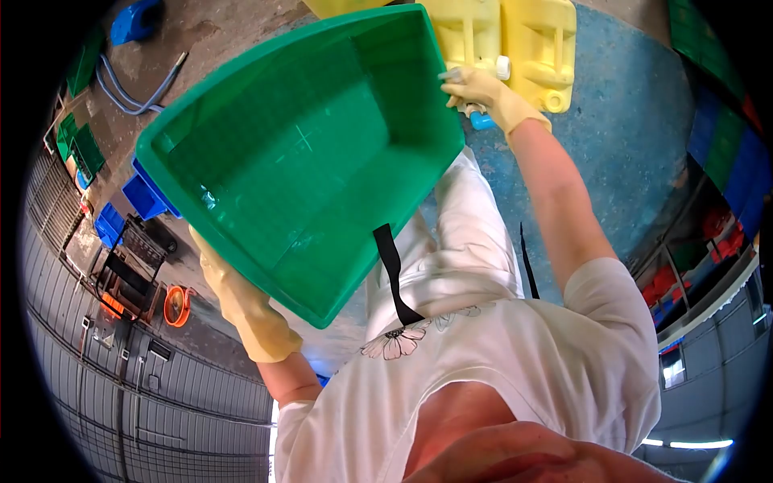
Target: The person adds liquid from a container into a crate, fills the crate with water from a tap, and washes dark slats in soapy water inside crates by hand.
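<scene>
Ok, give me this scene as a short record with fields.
Main item: green plastic tub, inside facing the camera
Right hand: yellow rubber glove, at the tub's right edge
Left hand: matching glove, partly hidden behind the tub's lower-left side
Near right hand: yellow plastic jerrycans
Background left: hose, orange bucket
Clothing: white flower-print shirt, white trousers

Wht tee point(515, 346) w/ flower print point(394, 344), pale-yel gloves point(493, 92), wht pants point(477, 221)
</scene>
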{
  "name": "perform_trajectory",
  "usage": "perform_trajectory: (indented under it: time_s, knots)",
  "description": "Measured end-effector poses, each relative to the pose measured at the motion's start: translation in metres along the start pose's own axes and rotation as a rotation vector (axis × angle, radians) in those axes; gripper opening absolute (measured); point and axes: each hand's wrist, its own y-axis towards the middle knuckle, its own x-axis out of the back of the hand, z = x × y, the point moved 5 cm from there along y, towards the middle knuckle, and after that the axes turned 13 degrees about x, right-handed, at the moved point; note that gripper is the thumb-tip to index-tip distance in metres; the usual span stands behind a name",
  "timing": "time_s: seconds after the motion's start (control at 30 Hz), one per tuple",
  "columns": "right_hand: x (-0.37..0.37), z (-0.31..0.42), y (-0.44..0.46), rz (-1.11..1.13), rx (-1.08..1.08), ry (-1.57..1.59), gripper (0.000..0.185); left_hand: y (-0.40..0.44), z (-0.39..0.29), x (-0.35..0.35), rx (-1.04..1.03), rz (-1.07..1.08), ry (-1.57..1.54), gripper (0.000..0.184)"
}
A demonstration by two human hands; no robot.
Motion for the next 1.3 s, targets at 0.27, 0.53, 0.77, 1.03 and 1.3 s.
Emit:
perform_trajectory:
  time_s: [0.27,0.53,0.77,1.03,1.3]
  knots:
    - [-0.051,0.086,0.014,0.151,0.047,-1.085,0.050,0.012,-0.019,-0.060,-0.069,0.213,0.189,0.057]
    - [0.012,0.096,-0.063,-0.558,0.334,-0.959,0.054,0.030,-0.011,-0.075,-0.410,0.218,0.508,0.031]
    - [0.022,0.091,-0.089,-0.045,0.253,-1.162,0.027,-0.003,-0.015,-0.010,-0.578,0.138,0.536,0.072]
    - [0.019,0.072,-0.084,-0.096,0.260,-1.164,0.024,-0.035,-0.017,0.000,-0.951,0.054,0.605,0.073]
    - [0.004,0.087,-0.101,0.043,0.078,-1.175,0.013,-0.004,-0.018,-0.002,-0.576,0.220,0.377,0.040]
